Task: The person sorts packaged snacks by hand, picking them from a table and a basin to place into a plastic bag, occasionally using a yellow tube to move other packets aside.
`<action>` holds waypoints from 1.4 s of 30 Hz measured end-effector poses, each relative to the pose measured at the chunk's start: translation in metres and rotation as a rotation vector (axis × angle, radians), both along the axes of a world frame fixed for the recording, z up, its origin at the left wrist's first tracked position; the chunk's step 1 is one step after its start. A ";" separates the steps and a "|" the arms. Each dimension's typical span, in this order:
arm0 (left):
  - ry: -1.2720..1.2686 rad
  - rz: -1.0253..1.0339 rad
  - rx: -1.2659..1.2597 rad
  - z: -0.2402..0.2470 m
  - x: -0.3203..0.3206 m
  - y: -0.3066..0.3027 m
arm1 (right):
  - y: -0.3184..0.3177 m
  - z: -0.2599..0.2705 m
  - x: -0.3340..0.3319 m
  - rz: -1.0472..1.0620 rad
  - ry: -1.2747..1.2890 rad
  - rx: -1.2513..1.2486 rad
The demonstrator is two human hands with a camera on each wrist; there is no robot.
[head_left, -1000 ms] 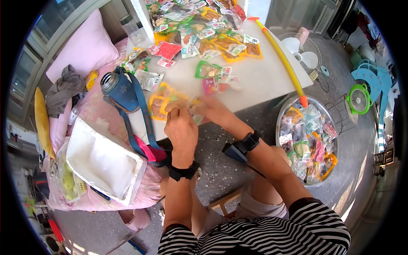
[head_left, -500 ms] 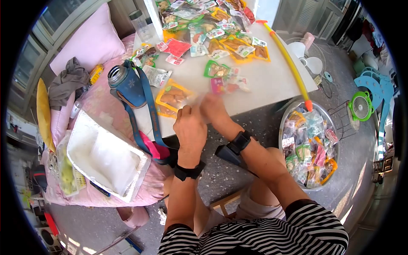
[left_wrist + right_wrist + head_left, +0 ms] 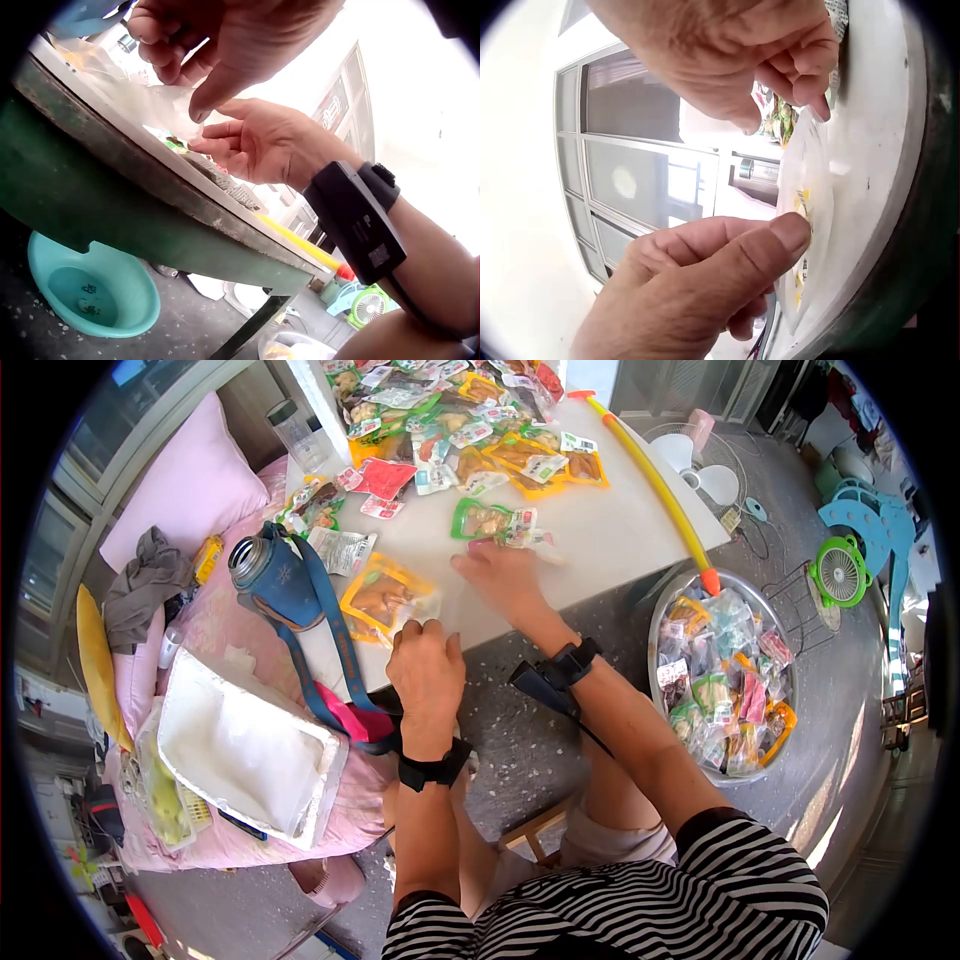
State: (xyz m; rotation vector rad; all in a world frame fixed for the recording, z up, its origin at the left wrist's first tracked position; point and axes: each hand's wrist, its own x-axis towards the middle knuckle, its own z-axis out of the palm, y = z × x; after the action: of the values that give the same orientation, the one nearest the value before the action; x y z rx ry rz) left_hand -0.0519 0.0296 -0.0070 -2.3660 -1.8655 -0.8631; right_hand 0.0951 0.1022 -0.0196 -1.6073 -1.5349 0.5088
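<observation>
My left hand (image 3: 427, 672) is at the near edge of the white table (image 3: 590, 530). Between its thumb and fingers it pinches a translucent plastic pouch (image 3: 806, 169) with yellow print, mostly hidden under the hand in the head view. Blurred by motion, my right hand (image 3: 505, 582) is over the table to the right, its thumb apart from its loosely bent fingers. In the right wrist view a fingertip is right at the pouch's upper end. An orange-edged food packet (image 3: 385, 598) lies beyond the left hand; a green-edged packet (image 3: 485, 520) lies beyond the right.
Many food packets (image 3: 430, 420) are heaped at the back. A yellow tube (image 3: 655, 485) lies along the table's right side. Filled packets sit in a metal basin (image 3: 655, 650) on the floor. A blue flask (image 3: 280, 580) and a white foam box (image 3: 240, 735) stand at left.
My right hand has moved away from my left hand, farther over the table, and now covers most of the pink packet. The left hand keeps its pinch near the table edge.
</observation>
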 end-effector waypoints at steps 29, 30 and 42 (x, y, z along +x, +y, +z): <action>-0.200 -0.297 0.311 0.016 0.012 -0.009 | -0.026 0.024 -0.008 0.302 0.525 -0.052; -0.257 -0.303 0.391 0.018 0.012 -0.009 | -0.030 0.034 -0.001 0.348 0.572 -0.079; -0.325 -0.400 0.405 0.012 0.026 -0.005 | -0.162 0.124 0.195 0.005 0.671 0.261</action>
State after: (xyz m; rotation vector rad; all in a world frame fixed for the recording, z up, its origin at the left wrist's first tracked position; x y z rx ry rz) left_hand -0.0258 0.0250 0.0051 -2.4654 -1.1304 -1.5670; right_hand 0.2900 -0.0601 0.1045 -1.0765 -1.0416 0.7272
